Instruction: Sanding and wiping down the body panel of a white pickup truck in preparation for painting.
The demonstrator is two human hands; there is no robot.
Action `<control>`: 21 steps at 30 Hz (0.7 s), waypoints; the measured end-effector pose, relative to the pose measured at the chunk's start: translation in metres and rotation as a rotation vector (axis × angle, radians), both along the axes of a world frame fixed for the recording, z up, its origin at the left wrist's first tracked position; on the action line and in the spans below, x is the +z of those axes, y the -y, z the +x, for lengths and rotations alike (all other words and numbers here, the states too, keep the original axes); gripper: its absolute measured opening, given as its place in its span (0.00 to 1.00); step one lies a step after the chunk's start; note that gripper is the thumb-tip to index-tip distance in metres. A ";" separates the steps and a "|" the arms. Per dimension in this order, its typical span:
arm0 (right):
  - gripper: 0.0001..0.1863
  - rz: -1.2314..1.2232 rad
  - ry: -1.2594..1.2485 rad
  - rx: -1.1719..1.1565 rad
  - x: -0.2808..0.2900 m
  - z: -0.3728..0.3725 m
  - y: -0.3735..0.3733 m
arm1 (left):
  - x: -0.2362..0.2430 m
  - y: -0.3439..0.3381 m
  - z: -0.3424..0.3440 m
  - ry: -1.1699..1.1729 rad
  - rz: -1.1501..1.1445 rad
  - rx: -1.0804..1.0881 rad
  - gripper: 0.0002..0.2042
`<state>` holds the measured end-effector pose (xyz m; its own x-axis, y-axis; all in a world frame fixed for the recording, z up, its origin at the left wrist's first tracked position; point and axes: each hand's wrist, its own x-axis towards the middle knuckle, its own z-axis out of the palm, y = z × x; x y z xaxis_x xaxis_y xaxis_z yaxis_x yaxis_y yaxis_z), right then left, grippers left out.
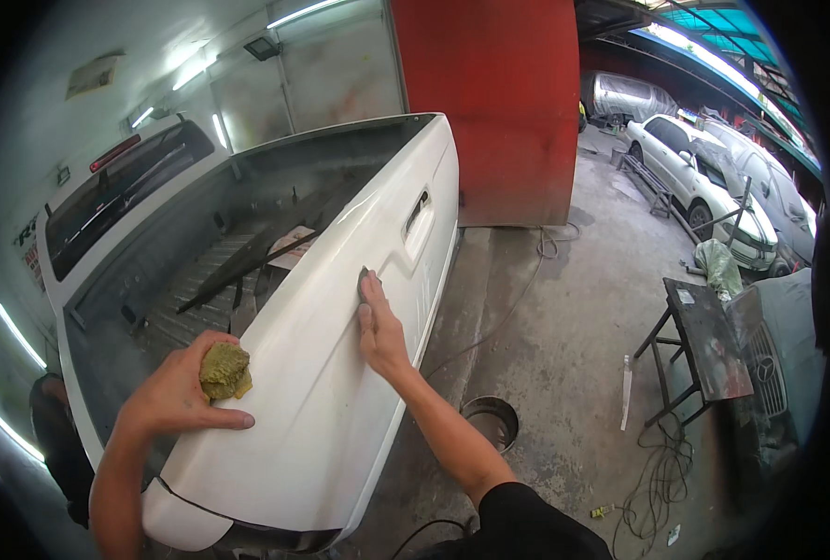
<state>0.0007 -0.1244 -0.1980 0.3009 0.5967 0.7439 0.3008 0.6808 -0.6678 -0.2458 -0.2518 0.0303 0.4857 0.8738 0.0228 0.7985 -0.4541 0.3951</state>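
A white pickup's tailgate (275, 401) runs from the lower left to the upper middle, with a recessed handle (418, 222). My left hand (177, 392) rests at the tailgate's top edge, fingers curled round a yellowish-green, rough sponge (224, 371). My right hand (382, 336) is pressed against the outer panel below the handle, fingers together over a small dark pad (364, 280), mostly hidden. The dark truck bed (135, 308) behind holds long dark pieces and a pale crumpled item.
A bucket (490, 422) stands below my right arm. Hoses and cables (653, 476) lie on the concrete. A metal stand (704, 341), a grey car front (770, 373) and parked cars (686, 168) are on the right. A red wall (499, 93) stands behind; a dark-clothed person (56, 439) is partly visible at left.
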 end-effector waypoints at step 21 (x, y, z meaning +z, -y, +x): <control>0.28 -0.257 -0.288 -0.176 0.034 0.053 -0.075 | 0.003 0.000 0.008 0.042 -0.118 0.017 0.43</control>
<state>0.0534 -0.0498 -0.1641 0.5885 0.6726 0.4485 0.1741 0.4364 -0.8828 -0.2374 -0.2518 0.0331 0.4713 0.8799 -0.0611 0.7876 -0.3886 0.4782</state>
